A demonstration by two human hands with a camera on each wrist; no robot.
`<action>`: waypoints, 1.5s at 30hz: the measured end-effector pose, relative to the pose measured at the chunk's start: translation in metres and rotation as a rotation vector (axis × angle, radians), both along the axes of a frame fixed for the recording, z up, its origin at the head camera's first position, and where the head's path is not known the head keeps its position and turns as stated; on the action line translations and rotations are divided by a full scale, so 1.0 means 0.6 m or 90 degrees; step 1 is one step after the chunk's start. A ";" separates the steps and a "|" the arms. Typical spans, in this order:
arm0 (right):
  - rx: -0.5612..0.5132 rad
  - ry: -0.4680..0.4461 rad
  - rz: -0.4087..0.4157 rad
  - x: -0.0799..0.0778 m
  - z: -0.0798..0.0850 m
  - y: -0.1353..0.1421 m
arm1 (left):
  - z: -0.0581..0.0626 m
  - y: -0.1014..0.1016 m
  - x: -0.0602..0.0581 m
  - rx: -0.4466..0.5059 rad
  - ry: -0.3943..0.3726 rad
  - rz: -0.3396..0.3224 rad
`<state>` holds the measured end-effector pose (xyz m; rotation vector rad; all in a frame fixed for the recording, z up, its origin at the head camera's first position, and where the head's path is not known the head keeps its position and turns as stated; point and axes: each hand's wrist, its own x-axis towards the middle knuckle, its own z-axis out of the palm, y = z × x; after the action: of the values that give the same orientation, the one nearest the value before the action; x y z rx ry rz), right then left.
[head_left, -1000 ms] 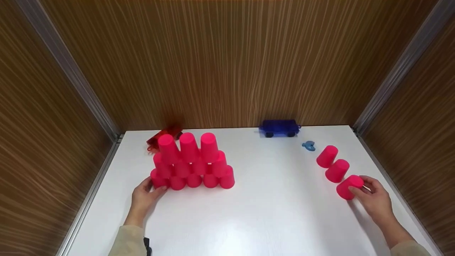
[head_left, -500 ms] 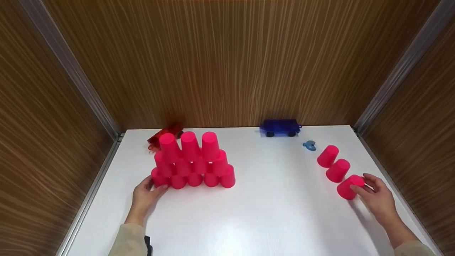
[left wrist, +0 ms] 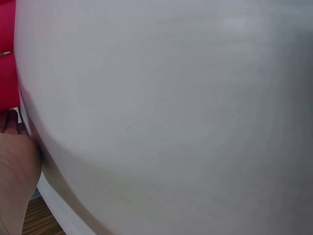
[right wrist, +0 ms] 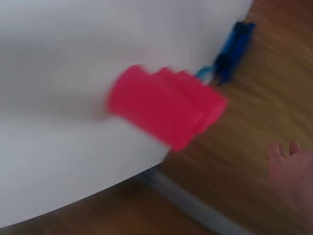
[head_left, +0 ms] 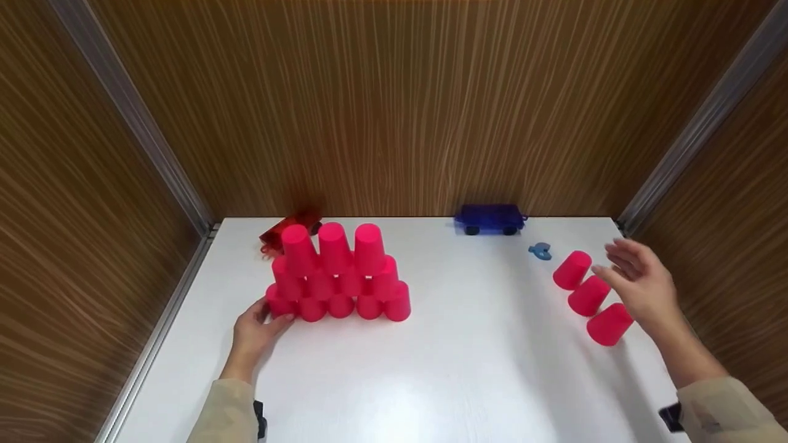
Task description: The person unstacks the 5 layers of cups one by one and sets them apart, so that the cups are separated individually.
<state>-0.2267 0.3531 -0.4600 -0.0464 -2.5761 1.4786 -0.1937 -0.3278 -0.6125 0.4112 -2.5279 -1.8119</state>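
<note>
Upside-down pink cups form a stepped wall [head_left: 337, 277] on the left of the white table, with three cups in its top row. My left hand [head_left: 251, 335] holds the bottom-left cup [head_left: 281, 301], thumb in front and fingers round its outer side. The left wrist view catches only a sliver of that hand [left wrist: 17, 169] beside the pink cups [left wrist: 7, 81]. On the right, three more upside-down cups stand in a slanting row, the nearest cup [head_left: 609, 324] at the front. My right hand [head_left: 646, 289] hovers above the row's right side, fingers apart from the thumb, holding nothing.
A red toy vehicle [head_left: 280, 232] lies behind the wall. Along the back panel stands a dark blue toy wagon [head_left: 490, 217], and a small light-blue piece [head_left: 540, 251] lies near the farthest loose cup [head_left: 572, 269]. Wood-grained panels enclose the table's back and sides.
My right hand has let go of the nearest loose cup and risen up and away toward the back. The left hand keeps its place at the wall's bottom-left cup.
</note>
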 end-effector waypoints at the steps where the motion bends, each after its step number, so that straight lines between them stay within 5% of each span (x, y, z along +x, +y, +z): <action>1: 0.002 0.013 0.017 -0.006 0.013 -0.020 | 0.000 0.001 -0.001 0.001 -0.002 0.001; 11: -0.070 0.132 0.242 -0.059 0.109 -0.252 | -0.001 0.013 -0.006 0.001 -0.006 -0.004; 16: -0.089 0.142 0.312 -0.069 0.126 -0.362 | -0.001 0.017 -0.004 0.002 -0.006 -0.003; 23: -0.074 0.114 0.347 -0.075 0.122 -0.479 | -0.004 0.016 -0.006 -0.020 0.017 0.006; 32: -0.051 0.047 0.362 -0.077 0.089 -0.548 | -0.007 0.012 -0.005 -0.017 -0.001 0.003; 45: -0.025 -0.009 0.336 -0.079 0.070 -0.576 | -0.002 0.000 -0.004 -0.019 0.005 0.010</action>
<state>-0.2743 0.0074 -0.4177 0.6670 -2.6967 1.6834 -0.1958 -0.3278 -0.6140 0.4218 -2.5351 -1.7643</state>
